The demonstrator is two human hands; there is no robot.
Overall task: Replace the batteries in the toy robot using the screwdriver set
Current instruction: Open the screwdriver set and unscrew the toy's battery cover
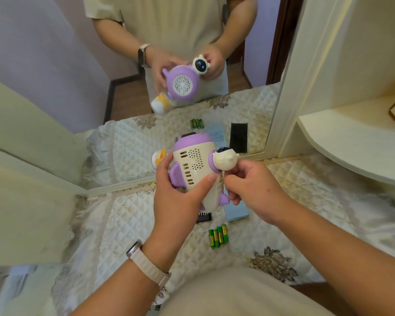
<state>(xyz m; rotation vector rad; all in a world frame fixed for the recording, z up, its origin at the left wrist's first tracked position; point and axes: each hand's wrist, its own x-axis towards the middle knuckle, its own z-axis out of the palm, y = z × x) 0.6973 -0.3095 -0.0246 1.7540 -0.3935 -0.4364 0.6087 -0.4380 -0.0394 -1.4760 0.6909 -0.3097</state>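
I hold the purple and cream toy robot [192, 165] up in front of a mirror, its vented cream back toward me and its round head pointing right. My left hand [180, 197] grips the body from below, thumb on the back panel. My right hand [249, 185] pinches the robot just under its head, with something thin and small between the fingertips that I cannot make out. Several green and yellow batteries [218, 236] lie on the quilted cloth below the toy. A black bit holder [203, 217] peeks out under my left hand, next to a pale blue case [236, 213].
The mirror [146, 99] stands against the wall and reflects the person, toy, batteries and a black case. A quilted cream cloth [128, 224] covers the surface. A cream shelf [351, 137] juts out at the right. A watch sits on my left wrist.
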